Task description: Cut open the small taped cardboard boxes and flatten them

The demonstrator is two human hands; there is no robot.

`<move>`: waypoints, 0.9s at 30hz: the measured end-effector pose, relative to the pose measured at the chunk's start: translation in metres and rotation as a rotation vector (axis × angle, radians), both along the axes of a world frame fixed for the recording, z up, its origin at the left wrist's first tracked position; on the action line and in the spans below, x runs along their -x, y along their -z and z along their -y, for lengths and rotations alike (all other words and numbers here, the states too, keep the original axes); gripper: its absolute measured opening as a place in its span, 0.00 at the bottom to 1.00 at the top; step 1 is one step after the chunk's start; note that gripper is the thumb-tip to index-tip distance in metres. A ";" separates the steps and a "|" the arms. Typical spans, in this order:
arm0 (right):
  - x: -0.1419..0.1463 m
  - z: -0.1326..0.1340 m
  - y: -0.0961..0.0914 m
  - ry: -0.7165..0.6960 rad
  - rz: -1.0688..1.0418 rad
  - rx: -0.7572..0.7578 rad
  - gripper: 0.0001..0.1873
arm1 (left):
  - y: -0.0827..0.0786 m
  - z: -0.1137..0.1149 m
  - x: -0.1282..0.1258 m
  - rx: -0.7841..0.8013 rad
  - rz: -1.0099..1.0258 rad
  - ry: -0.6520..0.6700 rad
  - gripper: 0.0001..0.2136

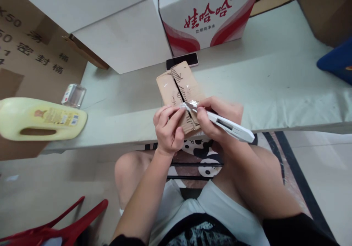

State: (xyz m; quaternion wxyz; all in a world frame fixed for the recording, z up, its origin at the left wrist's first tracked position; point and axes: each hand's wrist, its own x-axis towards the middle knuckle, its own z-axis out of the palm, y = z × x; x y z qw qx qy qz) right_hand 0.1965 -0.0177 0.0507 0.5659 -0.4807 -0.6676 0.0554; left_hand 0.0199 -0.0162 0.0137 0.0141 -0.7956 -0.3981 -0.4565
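Note:
A small cardboard box (169,86) lies at the table's front edge, with a dark slit running along its top between torn, ridged edges. My right hand (220,117) is closed round a white utility knife (235,129), its blade pointing left at the slit. Crumpled clear tape (184,106) bunches up beside the blade tip. My left hand (169,128) rests on the box's near left side, thumb and fingers drawn together at the tape.
Behind the box lie a dark-screened phone (181,61) and a white-and-red carton (203,22). A large white box (121,37) stands back left. Leftward are a yellow jug (63,110) and a small clear container (73,95). A blue object (337,61) sits at the right edge; a red chair (74,227) stands below left.

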 end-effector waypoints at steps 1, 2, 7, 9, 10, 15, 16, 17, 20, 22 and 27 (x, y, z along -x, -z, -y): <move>0.000 0.000 0.000 -0.004 -0.003 0.003 0.08 | 0.001 0.000 -0.001 -0.002 0.000 0.004 0.22; 0.000 0.001 0.000 -0.008 -0.004 0.008 0.08 | 0.002 -0.001 -0.002 -0.002 0.004 0.005 0.22; -0.002 0.003 -0.001 -0.013 0.041 0.032 0.10 | 0.013 -0.003 -0.008 -0.050 0.108 0.000 0.23; -0.001 0.002 0.000 -0.010 0.064 0.052 0.10 | 0.018 -0.003 -0.009 -0.058 0.144 0.002 0.23; -0.001 0.002 0.000 -0.005 0.071 0.069 0.10 | 0.020 -0.004 -0.010 -0.056 0.154 0.003 0.23; 0.003 -0.003 0.005 0.010 0.113 0.127 0.10 | 0.019 -0.005 -0.012 -0.072 0.164 0.018 0.23; 0.004 -0.003 0.005 0.006 0.121 0.135 0.09 | 0.019 -0.005 -0.012 -0.074 0.168 0.023 0.22; 0.004 -0.004 0.005 -0.001 0.128 0.151 0.10 | 0.018 -0.005 -0.013 -0.076 0.173 0.026 0.22; 0.002 -0.004 0.003 -0.033 0.145 0.220 0.09 | 0.016 -0.005 -0.015 -0.079 0.176 0.011 0.21; 0.000 -0.003 0.001 -0.065 0.134 0.248 0.09 | 0.016 -0.004 -0.016 -0.082 0.162 -0.009 0.22; -0.005 0.002 -0.001 -0.062 0.036 0.217 0.10 | 0.016 -0.002 -0.016 -0.076 0.149 -0.028 0.22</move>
